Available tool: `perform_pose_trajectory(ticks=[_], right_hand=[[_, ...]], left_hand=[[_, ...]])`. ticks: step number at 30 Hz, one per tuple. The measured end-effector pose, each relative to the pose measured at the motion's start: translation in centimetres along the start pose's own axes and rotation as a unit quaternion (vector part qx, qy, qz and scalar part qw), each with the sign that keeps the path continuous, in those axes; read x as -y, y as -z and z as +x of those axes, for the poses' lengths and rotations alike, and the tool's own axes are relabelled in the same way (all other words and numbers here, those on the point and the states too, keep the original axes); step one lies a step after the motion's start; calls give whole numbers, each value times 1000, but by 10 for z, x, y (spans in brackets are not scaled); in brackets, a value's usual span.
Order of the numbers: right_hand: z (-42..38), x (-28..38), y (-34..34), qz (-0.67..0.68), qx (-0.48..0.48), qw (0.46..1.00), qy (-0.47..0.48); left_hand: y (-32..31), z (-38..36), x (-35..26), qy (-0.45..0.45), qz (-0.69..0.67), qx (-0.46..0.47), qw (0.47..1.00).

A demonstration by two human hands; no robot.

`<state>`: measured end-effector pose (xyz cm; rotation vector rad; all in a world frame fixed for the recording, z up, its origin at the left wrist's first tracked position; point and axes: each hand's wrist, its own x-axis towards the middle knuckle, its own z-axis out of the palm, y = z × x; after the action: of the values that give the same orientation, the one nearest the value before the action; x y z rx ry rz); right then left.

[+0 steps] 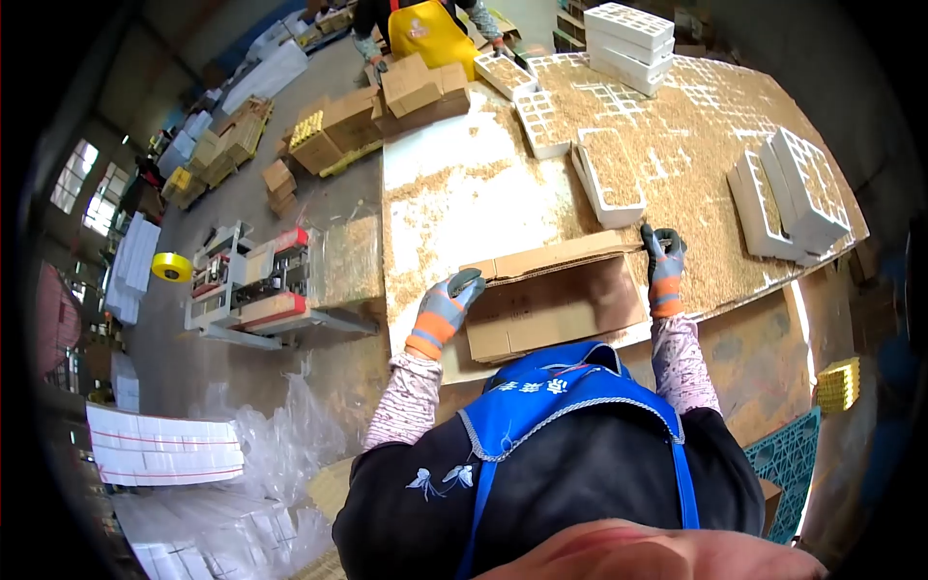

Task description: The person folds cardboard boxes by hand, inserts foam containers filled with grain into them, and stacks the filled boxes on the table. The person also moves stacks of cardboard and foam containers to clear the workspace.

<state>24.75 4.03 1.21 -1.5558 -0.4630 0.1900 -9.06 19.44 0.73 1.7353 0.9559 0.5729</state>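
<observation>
While both gloved hands gripped its ends, the cardboard box sat at the near table edge, not yet filled.
The left hand clasped its left corner, the right hand pinched the right flap; foam trays waited farther off on the chaff-strewn top, unpacked.

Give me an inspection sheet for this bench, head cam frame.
Surface: table strewn with tan granular litter.
Job's things: cardboard box at the near edge, flaps open.
Clutter: white grid trays lying and stacked on the table; more cartons at the far end.
Hands: left hand and right hand, both gloved, each grip a box edge.
Cables: nothing seen.
Surroundings: a person in a yellow apron at the far end; taping machine, yellow tape roll, plastic sheeting on the floor.
</observation>
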Motion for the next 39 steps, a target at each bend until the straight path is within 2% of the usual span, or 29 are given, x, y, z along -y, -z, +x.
perform_pose_trajectory(ticks=[2,3,5,7,8,10,11,12,14,15,18,19,20,21,22,23,25,26,28,29,30,32,33,34,35,36,37,38,39], right_hand=[[10,-23,-7,182,64,981,-26],[18,-29,-5,184,69,980,-26],[31,-23,-5,179,246,952,-43],[42,-10,-6,157,298,942,-1],[47,-3,-8,151,326,933,17],[52,14,-19,266,312,911,33],[57,15,-28,254,303,918,44],[66,2,-35,205,319,923,61],[73,-14,-31,41,462,876,132],[70,-6,-31,127,486,864,27],[76,-1,-27,171,523,835,-23],[71,4,-26,173,499,843,-107],[80,-15,-32,38,519,854,18],[83,-34,-36,23,465,880,91],[74,-16,-44,10,405,899,165],[76,-5,-45,12,407,899,163],[82,17,-44,-168,291,868,365],[82,33,-44,-167,293,869,362],[80,60,-44,-470,330,711,406],[83,60,-42,-415,329,686,499],[85,54,-40,-413,330,687,499],[88,34,-35,-379,557,638,373],[87,28,-27,-281,572,660,399],[86,21,-21,-181,578,675,421],[82,12,-22,-102,584,702,395],[82,7,-19,-104,585,701,394],[81,8,-16,18,621,752,221],[78,10,-15,138,626,767,36],[87,20,-13,34,655,747,105]], left_hand=[[2,4,1,-9,21,-21,1000],[3,5,-1,-6,80,-44,996],[6,4,-28,-2,137,-76,988],[5,-4,-75,17,342,-80,936],[5,-3,-93,20,340,-86,936],[1,-2,-119,43,484,28,874],[-6,0,-124,22,546,31,837],[-13,4,-122,25,546,27,837],[-25,16,-106,-20,608,46,792],[-26,30,-101,32,606,21,794],[-20,37,-105,69,498,-44,863],[-22,43,-97,74,497,-44,864],[-25,51,-89,114,476,-18,872],[-28,57,-82,152,455,7,878],[-28,57,-90,155,455,6,877],[-28,53,-104,157,451,66,876],[-26,51,-113,210,403,209,866],[-28,43,-112,214,403,210,865],[-38,13,-111,-6,449,159,879],[-49,6,-118,-5,518,166,839],[-55,9,-113,-4,519,166,839],[-63,18,-99,-54,632,-62,770],[-60,19,-97,-125,599,-74,788],[-63,19,-103,-169,604,-103,772],[-65,31,-86,-149,586,-86,791],[-68,43,-69,-127,565,-69,812],[-69,49,-70,-111,566,-61,815],[-67,55,-71,-93,567,-52,817],[-65,59,-71,-82,563,-47,821]])
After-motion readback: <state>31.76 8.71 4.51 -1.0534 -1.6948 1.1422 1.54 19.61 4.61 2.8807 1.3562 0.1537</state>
